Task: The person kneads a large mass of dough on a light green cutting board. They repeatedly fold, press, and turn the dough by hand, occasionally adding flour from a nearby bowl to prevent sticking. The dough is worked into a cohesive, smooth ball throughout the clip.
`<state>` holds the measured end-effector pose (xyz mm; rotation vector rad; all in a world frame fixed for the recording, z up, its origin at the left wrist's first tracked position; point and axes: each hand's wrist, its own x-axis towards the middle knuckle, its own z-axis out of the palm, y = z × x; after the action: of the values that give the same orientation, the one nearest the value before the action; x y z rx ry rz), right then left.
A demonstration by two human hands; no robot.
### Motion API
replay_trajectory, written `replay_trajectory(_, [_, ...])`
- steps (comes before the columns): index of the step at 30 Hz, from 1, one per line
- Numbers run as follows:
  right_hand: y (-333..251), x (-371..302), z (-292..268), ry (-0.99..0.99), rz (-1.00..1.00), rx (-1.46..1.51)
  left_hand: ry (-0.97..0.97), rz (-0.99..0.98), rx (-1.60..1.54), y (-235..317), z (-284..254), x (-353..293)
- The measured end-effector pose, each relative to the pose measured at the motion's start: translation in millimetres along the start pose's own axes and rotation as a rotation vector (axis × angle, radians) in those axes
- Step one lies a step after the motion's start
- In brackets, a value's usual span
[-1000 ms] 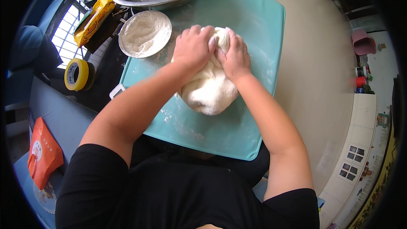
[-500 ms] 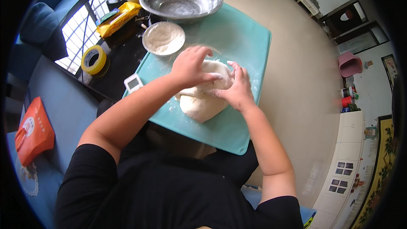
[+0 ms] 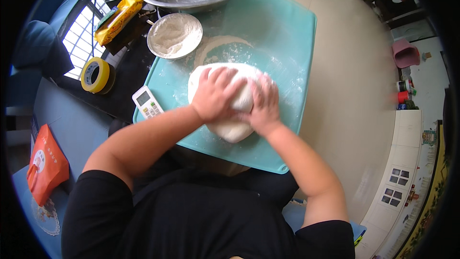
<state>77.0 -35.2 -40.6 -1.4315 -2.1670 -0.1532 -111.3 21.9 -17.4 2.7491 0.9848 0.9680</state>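
Head view: left hand and right hand, fingers slightly spread, press rounded white dough on a teal rectangular surface.
An orange-red bag at left bears a round white label and pale lettering.

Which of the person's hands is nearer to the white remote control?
Left. The left hand lies on the dough, to the right of the white remote control; the right hand is on the dough's right side, farther away.
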Motion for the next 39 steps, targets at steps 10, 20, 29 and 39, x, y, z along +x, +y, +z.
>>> replay_trajectory(10, [77.6,101.3,12.2,-0.387,0.472,0.02,-0.242,-0.36,0.057,-50.4,48.4,100.8])
replay_trajectory(20, [25.3,70.0,-22.6,-0.315,0.511,0.021,-0.214,-0.263,-0.055,-31.1,4.4,65.7])
replay_trajectory(29, [-29.2,14.6,-60.4,-0.311,0.337,0.044,-0.334,-0.124,-0.061,16.0,-46.9,18.1])
replay_trajectory(39, [-14.3,-21.4,-1.2,0.07,0.046,-0.183,-0.108,0.1,0.112,-2.6,-8.1,-12.6])
